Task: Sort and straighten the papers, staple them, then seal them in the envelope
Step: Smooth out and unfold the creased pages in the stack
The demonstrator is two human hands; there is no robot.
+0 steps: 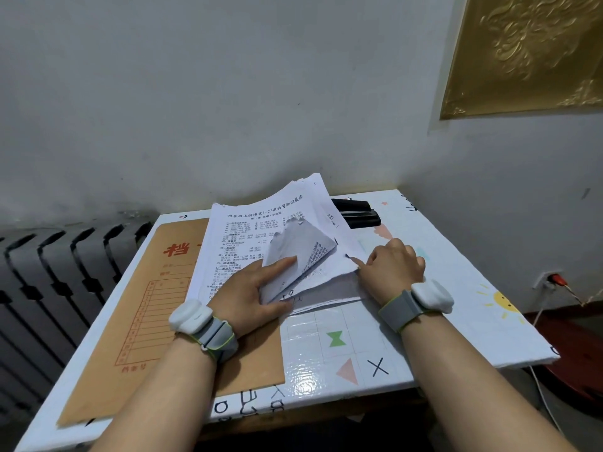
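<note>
The left hand (257,290) pinches a curled, ragged-edged sheet (303,249) raised off the papers (243,230), probably to sort it out. The right hand (394,265) lies curled at the stack's right edge, index tip touching, seemingly steadying it; whether it grips a sheet I cannot tell. The papers lie on the table (434,321), overlapping the envelope (153,308); the stapler (357,212) waits behind
</note>
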